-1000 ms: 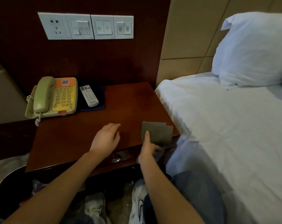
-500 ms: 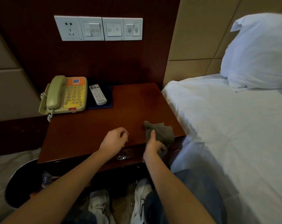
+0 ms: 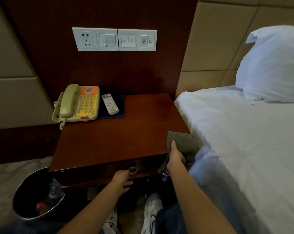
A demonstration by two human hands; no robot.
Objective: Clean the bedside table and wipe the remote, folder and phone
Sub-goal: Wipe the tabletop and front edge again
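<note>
A dark wooden bedside table (image 3: pixel 109 141) stands between the wall and the bed. At its back left sits a beige and yellow phone (image 3: pixel 78 103). Beside it a white remote (image 3: pixel 110 104) lies on a dark blue folder (image 3: pixel 120 106). My right hand (image 3: pixel 175 157) grips a grey-green cloth (image 3: pixel 181 144) at the table's front right corner. My left hand (image 3: pixel 121 182) is below the tabletop at the drawer front, fingers spread beside the metal drawer knob (image 3: pixel 132 170), holding nothing.
A bed with white sheet (image 3: pixel 244 141) and pillow (image 3: pixel 274 65) borders the table on the right. A black waste bin (image 3: pixel 33 196) with rubbish stands on the floor at the left. Wall switches and a socket (image 3: pixel 114 39) hang above. My white shoes (image 3: pixel 151 211) are below.
My left hand dropped from the tabletop down to the drawer front by the knob. The right hand keeps the cloth at the front right corner. The view shifted back and left.
</note>
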